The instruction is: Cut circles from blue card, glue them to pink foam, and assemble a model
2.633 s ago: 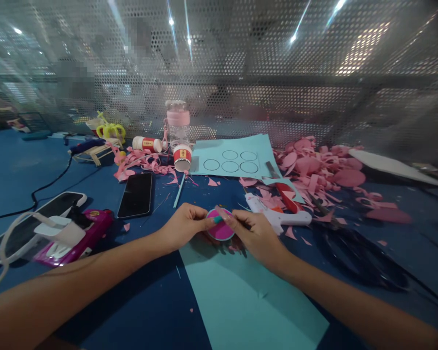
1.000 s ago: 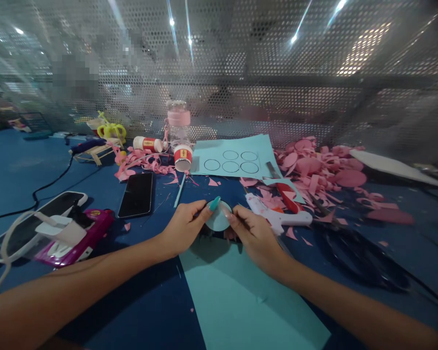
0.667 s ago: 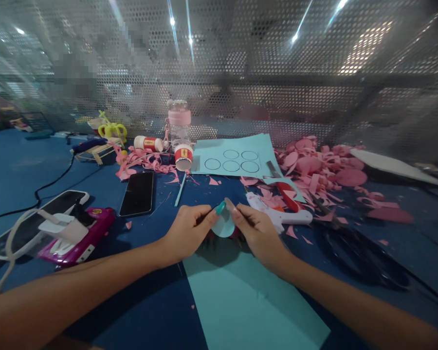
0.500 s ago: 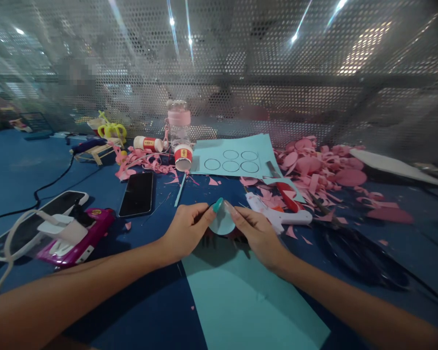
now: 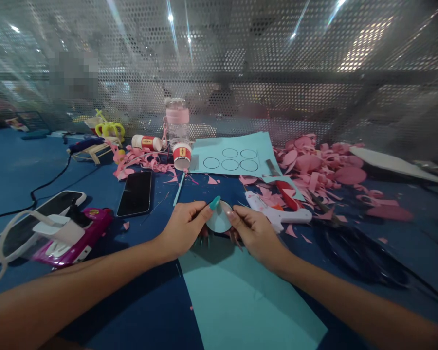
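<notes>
Here, pale teal paper disc (image 5: 219, 220), round, pinched between left hand (image 5: 185, 228) and right hand (image 5: 253, 234).

Dim and bluish all over. Bright lights up top, streaking white glare across the shiny holed wall (image 5: 241, 58). Dark shadow under both hands on the teal paper (image 5: 241, 301). Bent and stretched at the edges. Blurry far back, with 1 blocky patch.

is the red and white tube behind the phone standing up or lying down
Lying down: the red and white tube rests on its side on the blue table, behind the phone.
</notes>
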### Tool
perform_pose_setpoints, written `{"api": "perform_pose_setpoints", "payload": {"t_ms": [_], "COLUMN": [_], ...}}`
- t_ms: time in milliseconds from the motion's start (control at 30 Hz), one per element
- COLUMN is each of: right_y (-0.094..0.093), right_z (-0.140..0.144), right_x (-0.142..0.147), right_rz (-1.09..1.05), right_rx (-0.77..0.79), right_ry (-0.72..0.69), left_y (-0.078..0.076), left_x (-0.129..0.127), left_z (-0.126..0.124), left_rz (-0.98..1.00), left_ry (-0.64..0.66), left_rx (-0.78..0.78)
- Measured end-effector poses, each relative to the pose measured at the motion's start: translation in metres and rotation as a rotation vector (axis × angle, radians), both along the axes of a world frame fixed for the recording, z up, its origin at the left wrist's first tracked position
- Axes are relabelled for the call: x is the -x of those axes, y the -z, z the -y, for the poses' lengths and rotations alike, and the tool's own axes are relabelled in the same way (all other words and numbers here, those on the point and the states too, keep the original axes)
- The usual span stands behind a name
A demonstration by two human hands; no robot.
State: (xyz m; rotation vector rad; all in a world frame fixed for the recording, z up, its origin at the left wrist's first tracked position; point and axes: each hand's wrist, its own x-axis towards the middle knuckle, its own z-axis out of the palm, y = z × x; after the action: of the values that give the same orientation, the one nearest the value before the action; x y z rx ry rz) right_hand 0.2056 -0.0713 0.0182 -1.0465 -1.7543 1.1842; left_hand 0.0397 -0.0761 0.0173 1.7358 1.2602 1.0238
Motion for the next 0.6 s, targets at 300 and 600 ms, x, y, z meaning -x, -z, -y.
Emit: {"api": "perform_pose_setpoints", "payload": {"t_ms": [300, 600], "right_y": [0.0, -0.033], "right_z": [0.0, -0.017], "right_x": [0.001, -0.02], "right_rz": [0.004, 0.294], "right_rx": [0.004, -0.247], "right_ry": [0.045, 0.278], "left_y": [0.003, 0.008], "left_x": [0.001, 0.014], "left_z": [-0.005, -0.016], "left_rz": [0.071, -0.72], "left_ry": [0.072, -0.119], "left_rx": [0.062, -0.312]}}
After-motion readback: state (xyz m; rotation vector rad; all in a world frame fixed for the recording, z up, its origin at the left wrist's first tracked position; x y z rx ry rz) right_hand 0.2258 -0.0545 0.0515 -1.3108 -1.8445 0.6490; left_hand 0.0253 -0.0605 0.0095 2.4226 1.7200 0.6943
